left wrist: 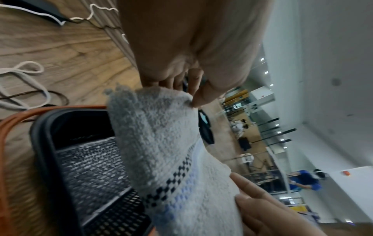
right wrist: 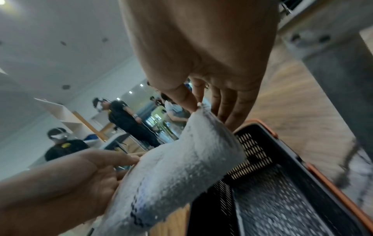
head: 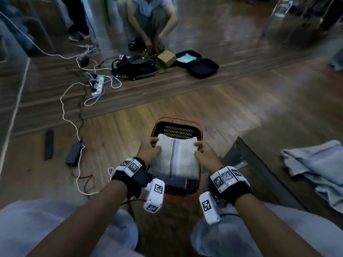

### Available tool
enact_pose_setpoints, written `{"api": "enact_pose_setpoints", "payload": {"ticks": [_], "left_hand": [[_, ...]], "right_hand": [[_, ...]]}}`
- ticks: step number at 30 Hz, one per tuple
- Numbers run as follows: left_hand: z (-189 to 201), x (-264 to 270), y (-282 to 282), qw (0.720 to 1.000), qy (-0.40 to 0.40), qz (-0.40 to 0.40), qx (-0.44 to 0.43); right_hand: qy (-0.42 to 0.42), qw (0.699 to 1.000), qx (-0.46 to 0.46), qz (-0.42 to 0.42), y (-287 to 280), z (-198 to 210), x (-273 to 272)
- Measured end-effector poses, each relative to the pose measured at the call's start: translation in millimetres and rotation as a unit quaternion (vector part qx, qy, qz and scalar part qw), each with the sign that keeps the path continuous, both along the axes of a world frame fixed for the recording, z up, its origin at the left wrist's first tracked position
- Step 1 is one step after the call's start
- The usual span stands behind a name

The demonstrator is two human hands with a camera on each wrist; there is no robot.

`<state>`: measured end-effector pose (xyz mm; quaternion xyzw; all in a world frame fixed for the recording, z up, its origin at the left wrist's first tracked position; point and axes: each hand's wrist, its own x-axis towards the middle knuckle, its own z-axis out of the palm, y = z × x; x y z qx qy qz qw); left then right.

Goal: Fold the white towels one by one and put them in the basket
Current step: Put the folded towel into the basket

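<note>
A folded white towel (head: 176,156) with a dark checked stripe is held over the black mesh basket (head: 178,129), which has an orange rim and stands on the wooden floor. The left hand (head: 148,150) pinches the towel's left edge between thumb and fingers; the right hand (head: 205,154) pinches the right edge the same way. The towel sags slightly between them, its lower end inside the basket. More pale towels (head: 315,167) lie crumpled on the surface (head: 263,145) to the right.

Nubby terry-cloth towel (head: 176,156), black perforated plastic basket (head: 178,129), glossy wood-grain floor (head: 232,108).
</note>
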<state>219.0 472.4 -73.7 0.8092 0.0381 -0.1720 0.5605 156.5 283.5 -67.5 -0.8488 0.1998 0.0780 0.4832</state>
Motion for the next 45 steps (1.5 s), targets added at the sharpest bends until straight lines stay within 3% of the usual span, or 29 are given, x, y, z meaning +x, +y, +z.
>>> {"api": "enact_pose_setpoints", "payload": {"ticks": [6,13,20,26,28,31,34,38,41,45], "left_hand": [[-122,65,-22,0.988,0.065,-0.041,0.136],[-233,131,-48,0.981,0.118,-0.022,0.149],[-286,177,-74,0.987,0.108,0.021,0.117],[-307,188,-79,0.989,0.098,0.033,0.103],[-309,188,-82,0.991,0.074,0.034,0.103],[-313,182,-84,0.991,-0.037,-0.022,0.123],[-329,179,-83,0.954,-0.117,-0.133,0.241],[-346,174,-81,0.884,-0.137,-0.250,0.371],[-362,171,-83,0.859,-0.137,-0.264,0.416],[-373,167,-85,0.852,-0.165,-0.245,0.431]], "right_hand": [[0.121,0.992,-0.006,-0.027,3,-122,67],[0.155,0.982,0.021,-0.106,-3,-231,141],[0.104,0.973,0.020,-0.207,-8,-294,191],[0.113,0.973,-0.008,-0.199,-19,-316,195],[0.110,0.977,-0.049,-0.178,-18,-318,194],[0.067,0.970,-0.214,-0.098,-9,-317,188],[0.044,0.944,-0.326,-0.005,-3,-327,182],[0.033,0.933,-0.357,0.023,-1,-355,180],[0.006,0.926,-0.378,0.016,2,-373,175],[0.005,0.921,-0.389,0.019,1,-385,171]]}}
